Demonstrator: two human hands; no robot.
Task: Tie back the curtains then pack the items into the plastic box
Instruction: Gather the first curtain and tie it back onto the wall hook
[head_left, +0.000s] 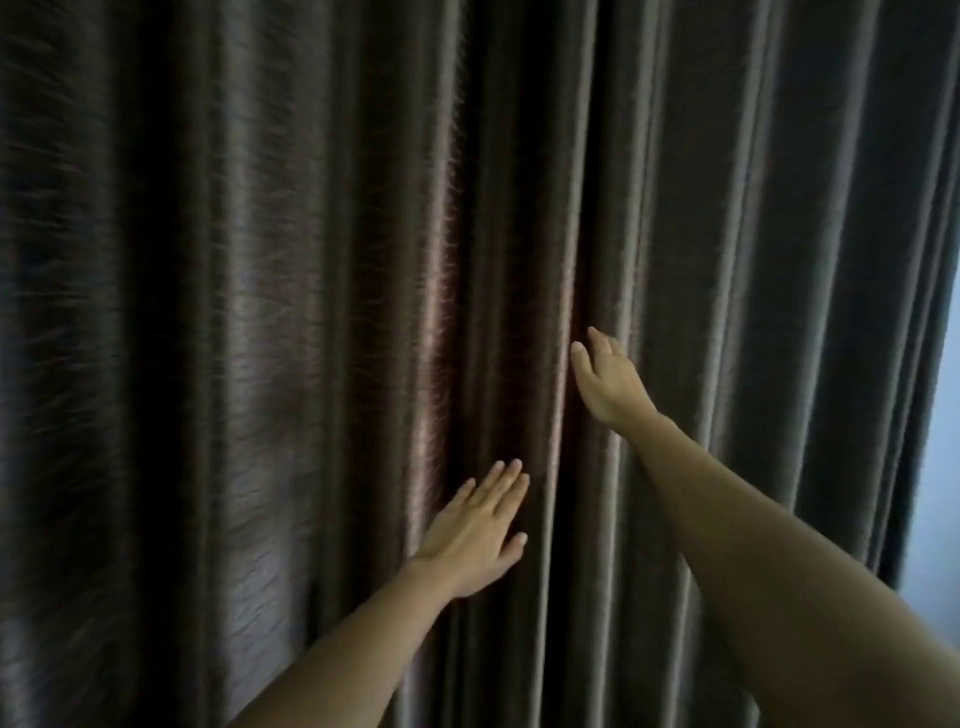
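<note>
Dimness is filling the room, and dark brownish curtains (260, 312) are hanging fully drawn across almost the whole view, falling in long upright folds from top to bottom. On the left, the fabric is lying in broad, shadowed pleats and nothing is touching it. Nearer the middle, the left hand (475, 530) is reaching up from below with its fingers straight and close together and the thumb spread to the side. It is lying flat against the cloth or just short of it, and it is holding nothing. Just right of it, a central fold (571, 260) is running down the drapes, which is probably where the two panels are meeting, though no gap is showing. The right hand (608, 379) is reaching higher, beside that fold. It is also wide open, with its fingers extended toward the crease and its fingertips partly lost in the shadow, so I cannot tell whether they are touching the cloth yet. Farther right, the pleats are getting tighter, and at the far right edge a strip of pale light (935, 467) is showing past the curtain's outer edge. By my reckoning the task is only starting. The curtains are not parted, gathered or tied, and no tie-back is appearing anywhere. The plastic box and the items to pack are not coming into view at all, so both the tying and the packing are waiting to be done.
</note>
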